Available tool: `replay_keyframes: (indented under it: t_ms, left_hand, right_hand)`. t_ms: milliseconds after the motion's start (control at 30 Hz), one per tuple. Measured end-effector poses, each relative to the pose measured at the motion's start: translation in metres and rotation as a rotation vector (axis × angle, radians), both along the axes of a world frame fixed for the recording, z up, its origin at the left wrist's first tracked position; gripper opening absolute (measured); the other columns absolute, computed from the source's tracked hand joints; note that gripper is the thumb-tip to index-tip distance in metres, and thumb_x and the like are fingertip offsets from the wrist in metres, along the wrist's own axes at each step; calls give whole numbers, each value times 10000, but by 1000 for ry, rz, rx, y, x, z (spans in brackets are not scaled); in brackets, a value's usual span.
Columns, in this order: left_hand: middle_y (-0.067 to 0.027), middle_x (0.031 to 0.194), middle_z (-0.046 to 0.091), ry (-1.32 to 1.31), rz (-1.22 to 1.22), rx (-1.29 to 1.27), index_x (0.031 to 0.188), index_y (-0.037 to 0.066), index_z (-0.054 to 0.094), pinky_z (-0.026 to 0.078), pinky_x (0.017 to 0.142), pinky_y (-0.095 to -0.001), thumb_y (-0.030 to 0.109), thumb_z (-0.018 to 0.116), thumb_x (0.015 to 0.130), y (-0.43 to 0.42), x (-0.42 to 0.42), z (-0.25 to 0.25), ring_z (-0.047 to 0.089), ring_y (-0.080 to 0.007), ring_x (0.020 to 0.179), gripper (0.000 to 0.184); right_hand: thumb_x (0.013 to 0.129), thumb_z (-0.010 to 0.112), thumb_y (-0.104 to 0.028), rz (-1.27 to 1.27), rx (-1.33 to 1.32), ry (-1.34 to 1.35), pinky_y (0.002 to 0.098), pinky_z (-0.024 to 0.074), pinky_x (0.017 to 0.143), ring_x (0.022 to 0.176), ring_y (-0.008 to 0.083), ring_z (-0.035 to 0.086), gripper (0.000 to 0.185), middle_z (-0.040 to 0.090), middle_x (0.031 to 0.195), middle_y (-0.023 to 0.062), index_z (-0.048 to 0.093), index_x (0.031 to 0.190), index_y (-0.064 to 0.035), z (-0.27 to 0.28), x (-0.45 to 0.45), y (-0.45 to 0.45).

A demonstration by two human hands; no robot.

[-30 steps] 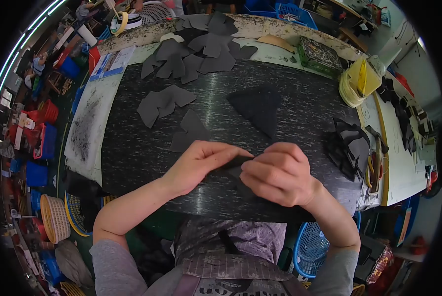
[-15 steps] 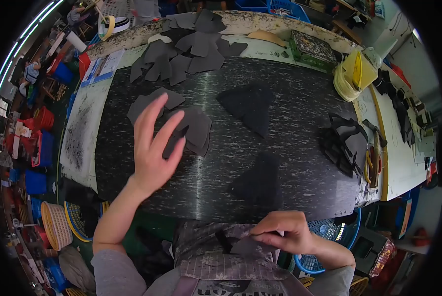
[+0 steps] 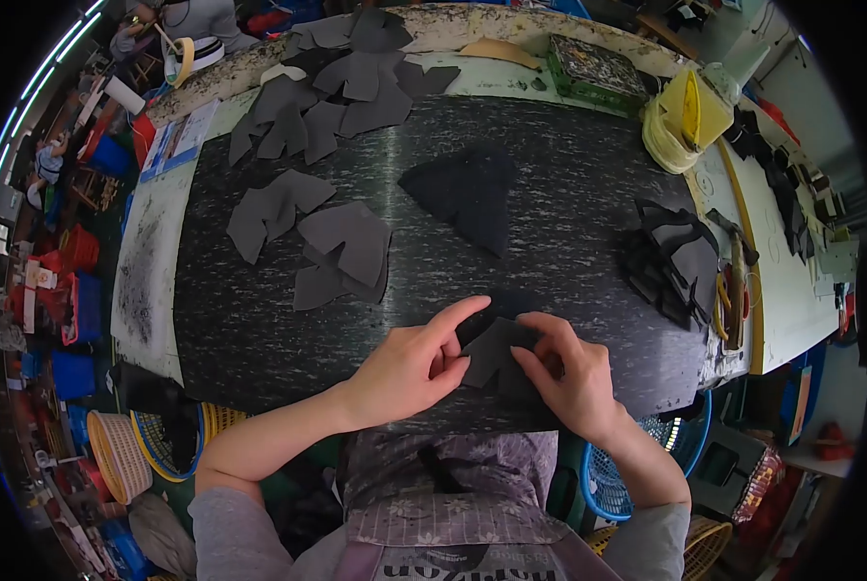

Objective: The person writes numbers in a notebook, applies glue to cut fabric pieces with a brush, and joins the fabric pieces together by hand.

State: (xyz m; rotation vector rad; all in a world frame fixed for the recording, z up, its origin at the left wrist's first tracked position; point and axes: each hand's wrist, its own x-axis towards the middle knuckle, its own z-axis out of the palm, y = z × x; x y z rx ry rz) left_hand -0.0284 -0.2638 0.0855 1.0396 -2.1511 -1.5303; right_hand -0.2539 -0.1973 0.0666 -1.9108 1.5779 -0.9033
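Observation:
Near the front of the black table, both hands are at a dark grey cut sheet piece with a notch in its lower edge. My right hand grips its right side, the thumb lying on top and the other fingers curled. At its left edge is my left hand, thumb and curled fingers together there and index finger stretched forward. A darker piece shows partly behind it, mostly hidden. Loose grey notched pieces lie beyond my left hand, with another grey piece farther left. A black piece lies flat mid-table.
A heap of grey pieces is at the back left. On the right are a stack of black and grey pieces, a hammer and yellow-handled scissors. A yellow container stands behind. A blue basket sits below the right edge.
My left hand has come from the loose pieces on the left toward the front middle. My right hand has risen from my lap with the grey piece, now over the table.

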Motion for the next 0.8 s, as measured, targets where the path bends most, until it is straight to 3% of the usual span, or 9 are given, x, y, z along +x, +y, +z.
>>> replay_keyframes:
  t_ms: [133,200,333,433,467,533,600,667,800]
  left_hand:
    - [-60,739,610,-15,0,-68,1433,103,399,507,551,-317,19,640,854,4,-3,-9,604,-188,557,633]
    - [-47,854,636,-133,-46,-531,1325,75,513,528,621,-327,99,653,841,8,-7,-15,640,-186,679,504]
    - [-28,1044,661,-473,-251,-937,1203,83,615,556,764,-317,131,662,805,12,-3,-1,665,-195,871,404]
    - [-103,1222,608,-101,-521,-1244,1195,68,627,472,1016,-378,76,542,860,6,-7,-16,579,-247,1157,346]
    - [-103,1222,608,-109,-517,-1251,1195,68,627,472,1016,-378,76,542,860,5,-7,-19,579,-247,1157,346]
    - [-124,1240,599,52,-442,-845,1216,38,616,441,1054,-412,63,572,847,4,-7,-21,568,-272,1180,372]
    - [-134,1245,594,92,-366,-814,1225,25,609,441,1054,-418,52,591,834,-4,-8,-13,556,-285,1196,392]
    - [-155,1228,590,86,-229,-868,1230,0,595,439,1048,-426,37,645,798,-19,-7,-7,534,-308,1215,437]
    - [-148,1150,596,78,-26,-1020,1170,-3,603,465,988,-419,48,646,806,-61,-36,-13,551,-308,1150,370]
  right_hand:
    - [842,722,-54,40,-119,79,277,471,488,541,171,617,330,609,683,55,585,1143,-52,-1,5,-7]
    - [840,712,-46,64,-207,132,289,474,495,545,187,616,294,607,694,60,590,1107,-49,1,6,-9]
    - [822,669,-15,21,-316,608,373,487,566,608,252,613,207,601,748,55,595,1010,-57,21,-21,-25]
    - [817,688,-54,10,-375,465,379,516,670,766,292,632,284,617,875,86,598,1085,-38,31,-30,-61]
    - [817,694,-66,54,-432,402,375,524,712,825,302,633,319,623,934,103,598,1119,-31,36,-22,-71]
    - [814,703,-71,162,-556,339,366,533,760,903,314,626,362,621,1038,123,606,1160,-31,31,10,-103]
    - [823,697,-62,171,-593,363,368,527,803,923,318,628,292,640,1039,126,649,1109,-21,8,19,-123]
    - [825,687,-71,174,-466,184,347,541,767,865,313,641,198,651,997,114,688,1017,-24,2,13,-132]
    - [949,636,-150,63,185,-363,236,472,798,904,78,599,232,700,993,41,690,1084,31,6,-18,-155]
